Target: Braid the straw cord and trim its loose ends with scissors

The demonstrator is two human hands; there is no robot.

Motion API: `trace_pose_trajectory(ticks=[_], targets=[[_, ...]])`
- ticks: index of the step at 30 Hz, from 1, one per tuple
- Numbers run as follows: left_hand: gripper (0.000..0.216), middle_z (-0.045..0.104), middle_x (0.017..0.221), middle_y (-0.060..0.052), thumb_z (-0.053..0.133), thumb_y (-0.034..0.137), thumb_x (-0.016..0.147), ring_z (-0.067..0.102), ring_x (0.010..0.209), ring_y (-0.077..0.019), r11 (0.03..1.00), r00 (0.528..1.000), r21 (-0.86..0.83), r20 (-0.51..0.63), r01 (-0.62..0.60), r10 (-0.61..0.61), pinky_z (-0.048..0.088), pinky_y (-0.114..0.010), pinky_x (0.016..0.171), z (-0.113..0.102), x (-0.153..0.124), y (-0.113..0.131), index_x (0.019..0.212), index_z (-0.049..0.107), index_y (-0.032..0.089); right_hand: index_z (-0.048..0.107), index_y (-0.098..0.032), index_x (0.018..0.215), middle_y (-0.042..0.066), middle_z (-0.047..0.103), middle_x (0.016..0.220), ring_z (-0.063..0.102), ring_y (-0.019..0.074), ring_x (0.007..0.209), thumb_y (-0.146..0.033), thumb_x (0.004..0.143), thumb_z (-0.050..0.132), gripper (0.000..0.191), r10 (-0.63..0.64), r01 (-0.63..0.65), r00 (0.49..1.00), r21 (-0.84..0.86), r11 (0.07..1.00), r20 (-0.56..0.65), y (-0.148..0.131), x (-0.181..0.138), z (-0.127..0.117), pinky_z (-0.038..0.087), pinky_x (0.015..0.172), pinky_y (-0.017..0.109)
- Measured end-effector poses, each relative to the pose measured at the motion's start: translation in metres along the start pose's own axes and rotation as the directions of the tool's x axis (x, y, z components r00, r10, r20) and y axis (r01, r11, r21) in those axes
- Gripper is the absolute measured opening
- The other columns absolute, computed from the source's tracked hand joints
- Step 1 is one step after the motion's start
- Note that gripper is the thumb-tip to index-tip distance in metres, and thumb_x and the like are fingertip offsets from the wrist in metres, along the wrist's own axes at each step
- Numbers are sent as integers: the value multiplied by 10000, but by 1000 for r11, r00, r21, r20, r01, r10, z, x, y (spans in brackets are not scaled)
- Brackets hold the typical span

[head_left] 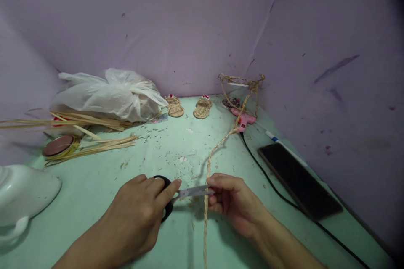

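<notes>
My left hand (145, 206) grips a pair of scissors (194, 191) by its black handles. The metal blades point right and meet a thin braided straw cord (210, 157). Pinched between the fingertips of my right hand (232, 199) is that same cord, right by the blade tips; whether it lies between the blades I cannot tell. Below my hands the cord hangs down past the lower edge of the view. Its upper part runs back to a tangle of braid (243, 80) in the far right corner.
A pink glue gun (243, 122) with a black cable, a phone (299, 180) and a pen (285, 148) lie at right. Two small woven slippers (202, 108) sit by the wall. At left are a white plastic bag (110, 94), straw strips (107, 145), a round tin (59, 146) and a white pitcher (28, 189).
</notes>
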State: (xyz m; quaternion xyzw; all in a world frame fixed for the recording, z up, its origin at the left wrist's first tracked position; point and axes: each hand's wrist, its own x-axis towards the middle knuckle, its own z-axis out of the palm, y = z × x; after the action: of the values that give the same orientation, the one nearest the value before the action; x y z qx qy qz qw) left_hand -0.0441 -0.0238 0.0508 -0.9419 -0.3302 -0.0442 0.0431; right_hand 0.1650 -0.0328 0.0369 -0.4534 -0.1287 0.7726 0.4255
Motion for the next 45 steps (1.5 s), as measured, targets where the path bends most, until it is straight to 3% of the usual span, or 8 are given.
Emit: trace_pose_trajectory(ticks=[5,11,21,28,33,37,45], targets=[[543,576,764,-71,370,50,664,480,600,-190,1000,999,29,54,-7,5,360,-333,558,-5,-2,-1,1191,428,169,549,-125,501,-7,552,464,487,64,380,-138,610,556,110,18,-18,1000,2,1000,-11,1,-1,1,425,448,195],[621,591,798,-59,385,24,606,503,633,-182,1000,980,5,195,-29,27,357,-324,582,-14,-1,-1,1201,423,198,563,-126,501,8,574,445,486,73,379,-156,575,599,87,-129,125,991,-138,983,-21,4,-2,1,350,420,185],[646,604,821,-75,415,32,558,519,645,-208,1000,950,-31,311,-1,11,354,-338,580,-14,3,5,1186,454,180,595,-126,517,-4,566,451,496,90,416,-191,548,637,83,-170,144,984,-310,940,-60,7,-3,2,397,468,226],[637,599,871,-99,454,83,580,535,717,-234,992,934,-108,357,70,-28,387,-383,661,-12,2,10,1210,438,182,592,-136,495,0,572,415,510,89,411,-217,543,638,104,-153,111,984,-364,925,-89,9,-5,8,367,459,204],[702,604,898,-129,449,69,541,545,703,-251,996,914,-44,403,77,-52,410,-396,640,-12,5,13,1238,415,145,568,-144,474,-24,534,405,508,93,423,-223,531,627,113,-185,128,976,-384,914,-114,10,-4,10,354,452,203],[711,615,868,-139,440,65,529,552,660,-262,997,886,14,458,81,-78,428,-406,597,-15,6,15,1237,425,127,550,-150,481,-31,522,428,474,92,431,-225,541,607,113,-273,213,959,-435,875,-79,12,-6,11,373,464,218],[714,620,836,-137,421,31,519,561,611,-272,997,890,14,450,74,-73,440,-414,554,-13,4,14,1227,431,120,532,-153,503,-23,515,455,466,101,445,-243,564,585,121,-281,224,959,-485,846,-47,15,-4,9,405,485,247]])
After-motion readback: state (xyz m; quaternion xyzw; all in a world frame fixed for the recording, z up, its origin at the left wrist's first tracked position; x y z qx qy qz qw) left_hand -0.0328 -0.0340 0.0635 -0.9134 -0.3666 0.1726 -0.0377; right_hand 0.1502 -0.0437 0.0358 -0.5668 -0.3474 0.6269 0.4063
